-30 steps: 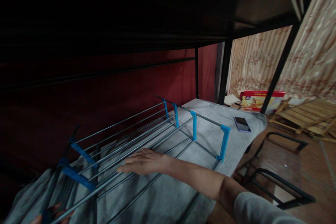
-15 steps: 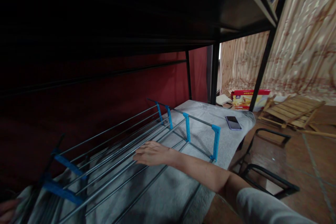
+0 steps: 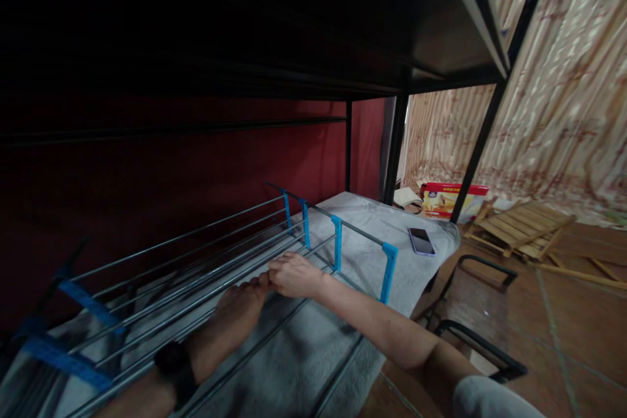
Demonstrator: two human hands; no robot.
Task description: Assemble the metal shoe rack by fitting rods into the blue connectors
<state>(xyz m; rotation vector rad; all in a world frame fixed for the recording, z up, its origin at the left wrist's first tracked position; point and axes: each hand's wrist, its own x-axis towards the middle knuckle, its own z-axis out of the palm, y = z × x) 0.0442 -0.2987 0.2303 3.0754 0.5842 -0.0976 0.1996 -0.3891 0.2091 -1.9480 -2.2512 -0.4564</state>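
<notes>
Our two hands meet over the metal rods of a drying rack [image 3: 337, 245], the fingertips of one touching or just beside those of the other. Our left hand [image 3: 242, 300] has its fingers bent and its knuckles up, with a dark watch [image 3: 176, 369] on the wrist. Our right hand [image 3: 294, 274] is also half curled, palm down, and a pale sleeve [image 3: 490, 398] covers the upper part of that arm. Both rest at about the middle of the rack's length; we cannot tell whether either one grips a rod, as the fingers hide what lies beneath them.

The rack runs to both sides of our hands, with blue end pieces [image 3: 81, 304] beyond the left hand and more blue pieces past the right. It lies on a grey blanket [image 3: 382, 219], which spreads under our hands and forearms. On the blanket beyond the right hand, clear of the rack, is a phone [image 3: 421, 241], screen up.

Ahead of our hands stands a dark red wall [image 3: 304, 157], and a black panel [image 3: 245, 26] hangs above them. Well off to the right of our right arm are a chair [image 3: 482, 297], slatted wood [image 3: 526, 225], a red and yellow box [image 3: 443, 201] and a patterned curtain [image 3: 573, 111].
</notes>
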